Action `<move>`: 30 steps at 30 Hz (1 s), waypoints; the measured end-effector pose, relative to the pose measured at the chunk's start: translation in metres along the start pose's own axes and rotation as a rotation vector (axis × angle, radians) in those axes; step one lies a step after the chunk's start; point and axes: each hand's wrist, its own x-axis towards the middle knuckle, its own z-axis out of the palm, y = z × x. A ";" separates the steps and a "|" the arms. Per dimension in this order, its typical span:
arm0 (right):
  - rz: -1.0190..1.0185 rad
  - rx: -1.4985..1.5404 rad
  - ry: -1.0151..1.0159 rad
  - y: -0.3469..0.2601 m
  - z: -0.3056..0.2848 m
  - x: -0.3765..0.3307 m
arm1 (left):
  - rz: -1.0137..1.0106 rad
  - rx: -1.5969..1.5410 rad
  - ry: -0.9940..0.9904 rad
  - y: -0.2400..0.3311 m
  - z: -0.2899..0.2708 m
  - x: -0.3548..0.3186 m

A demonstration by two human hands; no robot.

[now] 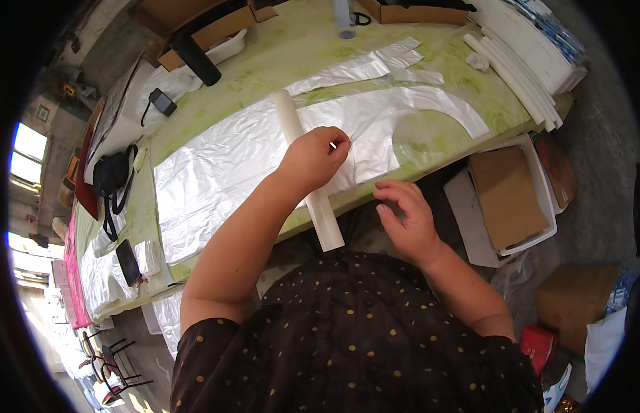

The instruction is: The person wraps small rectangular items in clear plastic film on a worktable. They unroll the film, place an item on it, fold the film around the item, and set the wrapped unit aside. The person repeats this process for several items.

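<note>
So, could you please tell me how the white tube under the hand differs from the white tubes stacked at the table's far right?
The single white tube lies alone across the clear plastic sheet, under the left hand; the stacked tubes lie bundled side by side at the table edge, untouched. The single one overhangs the near edge. Both look plain white and round.

Two open brown cardboard boxes (196, 24) stand at the far left end of the green table, and another brown box (416, 10) sits at its far edge. A white bin holding flat cardboard (509, 196) rests on the floor to the right, near a closed brown carton (574, 299) and a small red package (538, 344). A dark phone (128, 261), its screen black, lies on the table's left part.
</note>
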 end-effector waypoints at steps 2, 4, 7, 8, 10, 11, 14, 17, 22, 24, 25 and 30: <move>-0.186 -0.207 -0.036 0.008 -0.001 0.031 | 0.030 -0.050 0.068 0.000 -0.002 -0.006; -0.191 -0.331 -0.107 0.032 0.004 0.063 | 0.059 -0.094 0.115 0.005 -0.001 -0.010; -0.020 -0.575 -0.078 0.068 0.009 0.110 | 0.055 -0.057 0.081 0.009 -0.005 -0.012; 0.065 -0.657 -0.050 0.077 0.012 0.122 | 0.036 -0.047 0.053 0.008 -0.008 -0.013; 0.016 -0.729 0.162 0.101 0.009 0.134 | 0.011 -0.030 -0.007 0.008 -0.011 -0.012; -0.009 -0.761 0.262 0.109 0.010 0.139 | 0.001 -0.112 0.008 0.006 -0.009 -0.010; -0.240 -0.669 0.118 0.077 0.014 0.126 | -0.010 -0.375 0.086 0.010 -0.003 -0.001; -0.423 -0.479 -0.023 0.076 0.016 0.123 | -0.235 -0.768 0.074 0.013 0.005 0.035; -0.364 -0.442 -0.100 0.068 0.012 0.131 | -0.259 -1.142 0.215 0.005 0.001 0.051; -0.340 -0.491 0.014 0.063 0.010 0.132 | -0.200 -1.264 0.289 -0.015 -0.027 0.043; -0.314 -0.474 0.032 0.070 0.008 0.130 | -0.206 -1.288 0.329 -0.016 -0.048 0.033; -0.263 -0.420 0.038 0.082 0.018 0.129 | -0.448 -1.054 0.539 -0.109 -0.130 -0.045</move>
